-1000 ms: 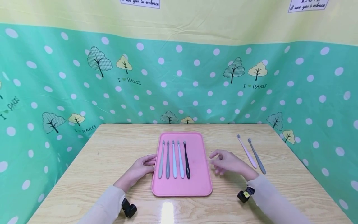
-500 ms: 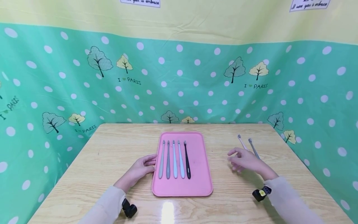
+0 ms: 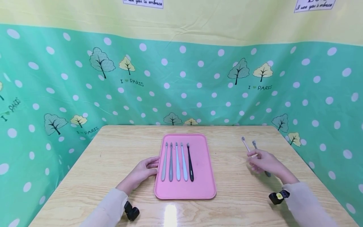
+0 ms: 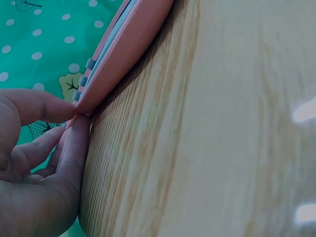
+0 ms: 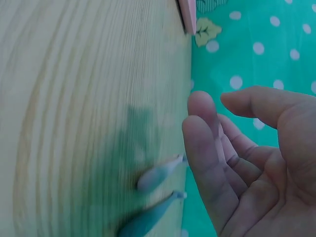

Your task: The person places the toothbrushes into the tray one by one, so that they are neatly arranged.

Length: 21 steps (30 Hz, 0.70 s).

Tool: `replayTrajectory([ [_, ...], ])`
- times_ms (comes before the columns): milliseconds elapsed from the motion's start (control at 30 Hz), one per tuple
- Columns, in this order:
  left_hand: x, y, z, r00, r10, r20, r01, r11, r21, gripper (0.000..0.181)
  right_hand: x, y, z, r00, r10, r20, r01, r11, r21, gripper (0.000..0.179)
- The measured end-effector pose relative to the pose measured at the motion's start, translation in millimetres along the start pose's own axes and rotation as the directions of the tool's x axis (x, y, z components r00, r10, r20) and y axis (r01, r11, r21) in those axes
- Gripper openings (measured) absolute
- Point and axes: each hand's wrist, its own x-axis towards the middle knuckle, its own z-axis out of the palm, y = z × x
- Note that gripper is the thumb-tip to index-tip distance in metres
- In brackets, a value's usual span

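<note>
A pink tray (image 3: 185, 192) carries several toothbrushes in a row: two grey ones, two pale blue ones and a black toothbrush (image 3: 190, 162) rightmost. My left hand (image 3: 141, 171) is at the tray's left edge; the left wrist view shows its thumb and a finger pinching the pink rim (image 4: 113, 74). My right hand (image 3: 265, 162) hovers over two loose toothbrushes, fingers loosely bent, holding nothing. Beneath it, a pink toothbrush (image 3: 245, 143) and a grey toothbrush (image 3: 267, 174) are partly covered. Their handles, the pink handle (image 5: 153, 178) and the grey handle (image 5: 148, 217), appear below the right fingers.
The wooden table (image 3: 122, 142) extends on both sides of the tray. A green dotted curtain (image 3: 181, 94) hangs behind its back edge and along the sides. A black wrist camera (image 3: 131, 212) is strapped to the left wrist and another camera (image 3: 276, 198) to the right.
My right hand has moved rightward from beside the tray to above the pink and grey toothbrushes. The left hand and the tray have stayed in place.
</note>
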Motion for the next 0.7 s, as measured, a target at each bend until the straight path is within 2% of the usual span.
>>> replayTrajectory([
  [333, 1.6, -2.2, -0.2, 1.0, -0.001, -0.005, 0.001, 1.0, 0.009, 0.065, -1.1, 16, -18, 0.998, 0.044, -0.036, -0.046, 0.998, -0.048, 0.045],
  [700, 0.8, -3.0, -0.7, 1.0, 0.014, 0.006, -0.014, 1.0, -0.005, 0.066, 3.3, 26, -22, 0.996, 0.063, -0.065, -0.068, 0.994, -0.09, 0.042],
])
